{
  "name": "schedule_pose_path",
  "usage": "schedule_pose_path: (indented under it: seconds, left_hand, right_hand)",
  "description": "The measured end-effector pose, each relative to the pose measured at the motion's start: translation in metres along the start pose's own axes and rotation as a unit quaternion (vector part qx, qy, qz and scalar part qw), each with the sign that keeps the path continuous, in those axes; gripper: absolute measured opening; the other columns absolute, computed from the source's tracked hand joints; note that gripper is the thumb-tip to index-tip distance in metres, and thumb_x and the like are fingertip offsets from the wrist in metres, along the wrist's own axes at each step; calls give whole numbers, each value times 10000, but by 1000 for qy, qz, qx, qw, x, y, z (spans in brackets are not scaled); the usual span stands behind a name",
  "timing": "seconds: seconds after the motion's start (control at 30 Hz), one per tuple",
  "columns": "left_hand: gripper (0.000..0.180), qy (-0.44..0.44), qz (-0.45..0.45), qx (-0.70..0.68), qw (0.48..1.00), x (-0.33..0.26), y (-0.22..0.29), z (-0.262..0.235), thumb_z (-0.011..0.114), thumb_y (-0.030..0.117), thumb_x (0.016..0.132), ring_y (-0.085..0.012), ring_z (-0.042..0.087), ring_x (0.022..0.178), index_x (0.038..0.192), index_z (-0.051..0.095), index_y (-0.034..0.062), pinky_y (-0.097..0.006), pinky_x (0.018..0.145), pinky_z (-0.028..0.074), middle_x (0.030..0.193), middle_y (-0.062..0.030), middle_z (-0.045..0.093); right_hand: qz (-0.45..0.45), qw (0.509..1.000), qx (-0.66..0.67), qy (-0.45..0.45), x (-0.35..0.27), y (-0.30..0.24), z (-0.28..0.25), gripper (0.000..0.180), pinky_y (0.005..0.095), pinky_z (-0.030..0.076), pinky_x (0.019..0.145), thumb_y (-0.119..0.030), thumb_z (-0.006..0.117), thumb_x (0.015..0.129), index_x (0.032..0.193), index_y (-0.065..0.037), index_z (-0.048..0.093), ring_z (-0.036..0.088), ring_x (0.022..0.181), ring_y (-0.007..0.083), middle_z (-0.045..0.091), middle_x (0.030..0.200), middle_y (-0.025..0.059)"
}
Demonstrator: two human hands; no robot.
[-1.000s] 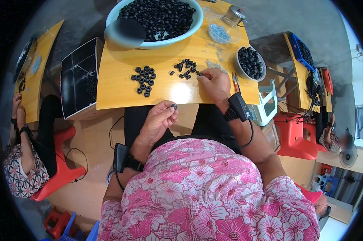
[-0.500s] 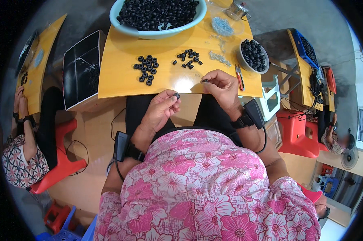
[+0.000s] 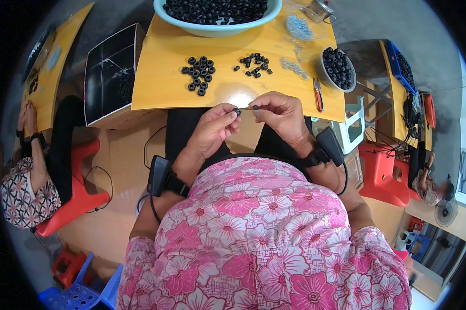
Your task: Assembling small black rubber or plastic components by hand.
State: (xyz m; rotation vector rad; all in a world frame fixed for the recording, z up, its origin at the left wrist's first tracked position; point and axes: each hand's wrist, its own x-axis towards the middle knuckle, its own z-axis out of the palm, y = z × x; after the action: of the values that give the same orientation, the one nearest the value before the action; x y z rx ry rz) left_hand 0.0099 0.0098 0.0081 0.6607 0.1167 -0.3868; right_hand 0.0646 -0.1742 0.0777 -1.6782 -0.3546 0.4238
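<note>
Between the thumb and fingertips of my left hand (image 3: pixel 212 129) is a small round black part (image 3: pixel 237 111). My right hand (image 3: pixel 283 118) pinches a smaller dark piece (image 3: pixel 256 107) close beside it. Both hands are just off the table's near edge, above my lap, fingertips almost meeting. Whether the two pieces touch is too small to tell. On the table, a cluster of black rings (image 3: pixel 198 75) lies beyond my left hand. Several small black plug-like pieces (image 3: pixel 253 65) are scattered beyond my right hand.
A pale blue basin (image 3: pixel 217 31) of black parts stands at the far edge. To the right are clear small pieces (image 3: pixel 295 68), a bowl (image 3: pixel 319 70) of black parts, a red-handled tool (image 3: pixel 319 98) and a metal cup (image 3: pixel 321 9). A black-lined box (image 3: pixel 109 72) adjoins the table's left.
My hands have come closer together, the right moving left and the left slightly right and up. The two small pieces are now side by side. The whole view has shifted a little.
</note>
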Motion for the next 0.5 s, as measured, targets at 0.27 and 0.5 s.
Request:
schedule_pose_path:
  seconds: [0.27,0.5]
  left_hand:
    - [119,6,-6,7,1000,0,1,1,539,119,894,-81,507,753,987,555,46,-238,732,453,868,-13,554]
    - [127,-8,-2,21,1000,1,0,-2,545,116,893,-77,512,752,997,561,46,-230,734,453,868,-6,557]
  right_hand:
    - [31,1000,3,-5,1,-2,3,167,204,495,607,14,622,801,965,35,643,591,684,79,637,824,43]
    - [-12,998,-58,-31,2,-6,6,212,214,491,621,13,578,831,1035,14,636,591,694,100,602,852,61]
